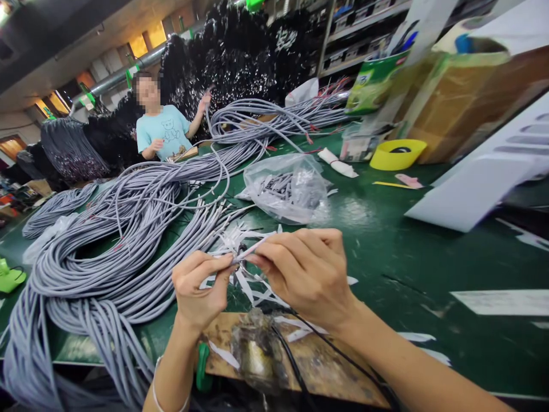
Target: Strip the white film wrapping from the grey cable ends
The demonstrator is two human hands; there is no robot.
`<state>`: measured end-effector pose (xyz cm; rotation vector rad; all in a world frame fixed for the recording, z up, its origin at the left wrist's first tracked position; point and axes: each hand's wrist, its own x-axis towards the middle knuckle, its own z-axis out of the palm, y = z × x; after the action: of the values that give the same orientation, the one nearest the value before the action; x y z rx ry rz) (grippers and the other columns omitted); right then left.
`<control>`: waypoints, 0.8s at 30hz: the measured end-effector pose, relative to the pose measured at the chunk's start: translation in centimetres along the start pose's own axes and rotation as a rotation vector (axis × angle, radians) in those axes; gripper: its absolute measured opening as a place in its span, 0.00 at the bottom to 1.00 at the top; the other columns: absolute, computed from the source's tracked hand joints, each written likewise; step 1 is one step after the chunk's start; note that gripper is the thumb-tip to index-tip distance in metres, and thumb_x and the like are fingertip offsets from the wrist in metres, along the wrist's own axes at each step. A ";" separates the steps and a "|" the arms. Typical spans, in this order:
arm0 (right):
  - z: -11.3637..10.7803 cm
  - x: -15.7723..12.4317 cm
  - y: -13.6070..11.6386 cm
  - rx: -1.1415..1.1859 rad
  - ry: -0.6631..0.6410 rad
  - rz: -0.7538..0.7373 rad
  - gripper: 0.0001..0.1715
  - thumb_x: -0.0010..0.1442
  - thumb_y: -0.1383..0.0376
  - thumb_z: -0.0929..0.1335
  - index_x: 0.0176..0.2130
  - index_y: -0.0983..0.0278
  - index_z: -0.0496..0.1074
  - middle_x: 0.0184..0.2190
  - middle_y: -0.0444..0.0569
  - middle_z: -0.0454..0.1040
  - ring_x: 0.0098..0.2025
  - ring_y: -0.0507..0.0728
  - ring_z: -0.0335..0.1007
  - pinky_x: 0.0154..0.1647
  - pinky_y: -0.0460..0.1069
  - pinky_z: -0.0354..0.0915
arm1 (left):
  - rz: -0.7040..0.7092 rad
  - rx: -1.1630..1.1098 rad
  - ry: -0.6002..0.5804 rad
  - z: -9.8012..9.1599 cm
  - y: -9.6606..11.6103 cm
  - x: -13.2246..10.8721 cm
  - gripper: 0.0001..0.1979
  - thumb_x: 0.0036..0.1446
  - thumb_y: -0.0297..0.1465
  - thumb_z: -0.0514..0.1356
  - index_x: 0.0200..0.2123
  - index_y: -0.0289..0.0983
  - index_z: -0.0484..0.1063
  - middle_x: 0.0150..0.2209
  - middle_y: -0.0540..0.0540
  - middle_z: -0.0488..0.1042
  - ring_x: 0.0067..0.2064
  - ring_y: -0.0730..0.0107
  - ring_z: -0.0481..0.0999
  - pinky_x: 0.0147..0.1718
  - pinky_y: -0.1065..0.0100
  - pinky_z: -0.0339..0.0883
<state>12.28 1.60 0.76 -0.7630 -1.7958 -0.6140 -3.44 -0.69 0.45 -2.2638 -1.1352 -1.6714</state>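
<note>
In the middle of the view, my left hand (199, 286) pinches a grey cable (237, 258) between thumb and fingers. Close beside it, my right hand (309, 274) is closed on the pale end of the same cable, which points up and right. White strips (246, 287) lie scattered on the table behind and below my fingers. Under my hands a small motor-like device (257, 352), coated in grime, is mounted on a wooden board (326, 363). Dark cords run from it.
Long bundles of grey cable (98, 252) cover the table's left side. Behind my hands lies a clear bag (291, 189) of small grey pieces. A yellow container (397, 154), a cardboard box (454, 103) and a white panel (480, 171) stand right. A co-worker (167, 129) is across the table.
</note>
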 end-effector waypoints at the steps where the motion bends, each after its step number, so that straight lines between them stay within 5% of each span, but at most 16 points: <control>1: 0.1 0.0 0.0 0.004 -0.001 0.000 0.09 0.62 0.65 0.62 0.29 0.63 0.63 0.23 0.45 0.73 0.26 0.52 0.60 0.31 0.50 0.50 | -0.006 -0.004 0.000 0.0 0.0 0.0 0.09 0.46 0.19 0.63 0.31 0.36 0.75 0.24 0.50 0.74 0.24 0.78 0.70 0.23 0.76 0.65; 18: 1.4 -0.5 0.5 0.549 -0.278 0.461 0.13 0.61 0.63 0.60 0.26 0.62 0.60 0.21 0.43 0.66 0.22 0.50 0.61 0.24 0.45 0.57 | -0.121 -0.126 0.005 -0.1 0.1 0.4 0.06 0.46 0.21 0.64 0.29 0.35 0.76 0.22 0.50 0.74 0.22 0.79 0.67 0.20 0.77 0.62; 24: 1.3 -0.4 0.5 0.456 -0.227 0.377 0.13 0.61 0.61 0.61 0.26 0.62 0.60 0.21 0.44 0.67 0.25 0.52 0.63 0.26 0.46 0.58 | -0.125 -0.115 -0.004 -0.1 0.0 0.3 0.06 0.46 0.21 0.63 0.29 0.35 0.76 0.22 0.50 0.74 0.22 0.78 0.67 0.20 0.76 0.62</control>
<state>11.96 2.81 -0.03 -0.8430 -1.8350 0.1347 -3.46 -0.58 0.70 -2.3086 -1.2353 -1.8232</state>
